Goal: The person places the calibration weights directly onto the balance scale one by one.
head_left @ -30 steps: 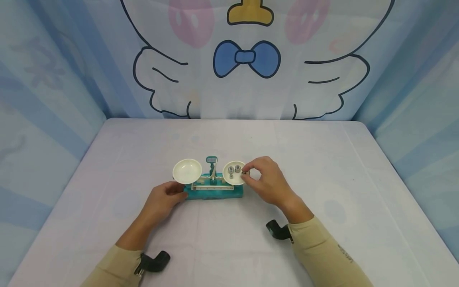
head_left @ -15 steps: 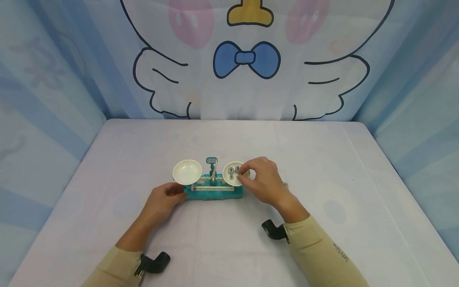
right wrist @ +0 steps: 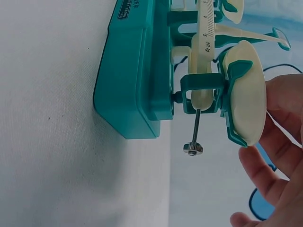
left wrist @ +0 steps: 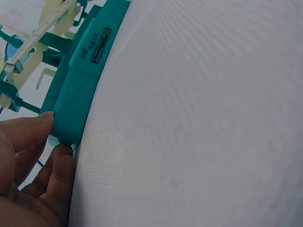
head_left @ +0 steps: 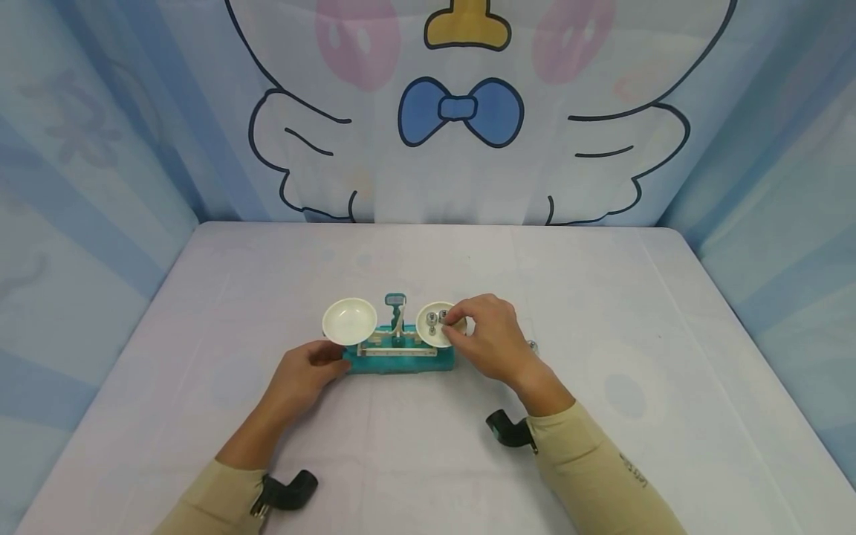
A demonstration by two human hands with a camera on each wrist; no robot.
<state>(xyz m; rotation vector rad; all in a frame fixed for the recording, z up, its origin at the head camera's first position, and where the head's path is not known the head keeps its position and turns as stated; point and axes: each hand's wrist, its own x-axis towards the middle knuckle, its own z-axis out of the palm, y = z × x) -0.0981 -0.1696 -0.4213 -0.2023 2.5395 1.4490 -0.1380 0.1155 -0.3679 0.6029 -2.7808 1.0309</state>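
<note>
A teal balance scale [head_left: 401,362] stands mid-table with two cream pans. My left hand [head_left: 301,375] holds the left end of its base; in the left wrist view, thumb and fingers of this hand [left wrist: 28,170] close on the base's corner [left wrist: 78,104]. The left pan [head_left: 349,321] has nothing on it. Several small metal weights [head_left: 431,318] stand in the right pan [head_left: 438,341]. Over that pan, my right hand [head_left: 495,338] pinches a small weight, now mostly hidden by the fingertips. The right wrist view shows the pan's side [right wrist: 248,94] with the fingers [right wrist: 265,175] beside it.
Another small metal piece [head_left: 532,346] lies on the white tablecloth [head_left: 568,282] just right of my right hand. A knurled nut [right wrist: 192,149] sticks out from the beam's end. Patterned curtains [head_left: 461,171] enclose the table's back and sides.
My right hand has moved slightly left, carrying the small weight from the right pan's rim to further over the pan. The metal piece on the table has come into view. My left hand stays put.
</note>
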